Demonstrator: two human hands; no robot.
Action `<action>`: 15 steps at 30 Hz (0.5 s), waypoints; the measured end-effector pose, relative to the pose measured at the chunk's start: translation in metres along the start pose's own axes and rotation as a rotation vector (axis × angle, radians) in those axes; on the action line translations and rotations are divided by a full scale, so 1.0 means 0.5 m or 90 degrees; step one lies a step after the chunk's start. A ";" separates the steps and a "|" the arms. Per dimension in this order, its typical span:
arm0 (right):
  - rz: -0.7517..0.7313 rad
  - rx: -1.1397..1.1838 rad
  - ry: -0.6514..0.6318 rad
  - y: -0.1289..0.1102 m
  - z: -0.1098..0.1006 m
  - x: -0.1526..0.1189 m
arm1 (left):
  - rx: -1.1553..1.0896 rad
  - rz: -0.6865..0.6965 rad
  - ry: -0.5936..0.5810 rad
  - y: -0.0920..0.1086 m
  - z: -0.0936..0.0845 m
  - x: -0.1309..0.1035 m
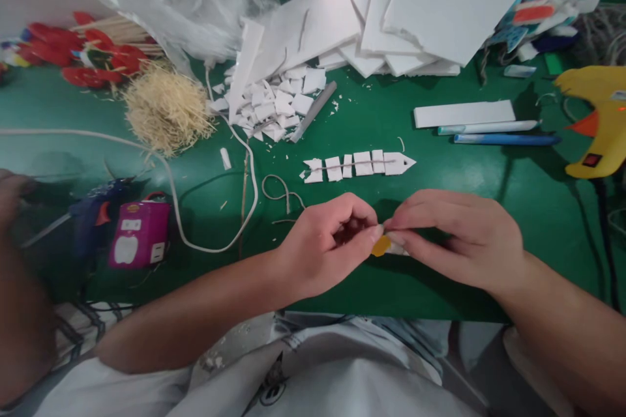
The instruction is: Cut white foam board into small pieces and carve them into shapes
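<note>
Near the desk's (440, 296) front edge, left hand (325, 244) and right hand (462, 234) pinch a small yellow piece (381, 246), fingertips meeting; such close work calls for light, steady pressure. Beyond lies 1 segmented white strip (362, 163).

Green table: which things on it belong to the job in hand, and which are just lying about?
In the job, it seems:
- small yellow piece, at left hand and right hand fingertips
- segmented white foam fish, perhaps

Probably just lying about:
- straw-like bundle
- clear plastic bag
- purple socket adapter
</note>
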State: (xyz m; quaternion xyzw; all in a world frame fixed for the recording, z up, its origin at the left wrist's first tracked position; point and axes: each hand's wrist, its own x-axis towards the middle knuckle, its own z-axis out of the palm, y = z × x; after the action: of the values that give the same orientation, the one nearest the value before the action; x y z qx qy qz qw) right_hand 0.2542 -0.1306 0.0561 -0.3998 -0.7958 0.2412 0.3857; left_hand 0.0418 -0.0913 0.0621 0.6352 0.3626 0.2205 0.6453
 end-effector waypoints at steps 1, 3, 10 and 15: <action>0.019 0.001 0.004 0.000 0.000 -0.001 | 0.015 0.006 0.003 -0.001 -0.001 0.000; 0.048 0.007 0.005 0.000 0.000 -0.002 | 0.044 0.027 0.021 -0.001 -0.002 -0.001; 0.055 0.008 0.025 0.010 0.009 -0.001 | 0.122 0.113 0.101 -0.006 -0.012 0.015; 0.072 -0.039 0.089 0.016 0.021 0.001 | 0.102 0.136 0.132 -0.024 -0.021 0.036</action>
State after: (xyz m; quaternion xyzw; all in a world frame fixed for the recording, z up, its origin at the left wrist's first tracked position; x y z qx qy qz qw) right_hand 0.2490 -0.1264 0.0447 -0.4713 -0.7500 0.2097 0.4140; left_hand 0.0431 -0.0721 0.0478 0.6933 0.3741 0.3229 0.5245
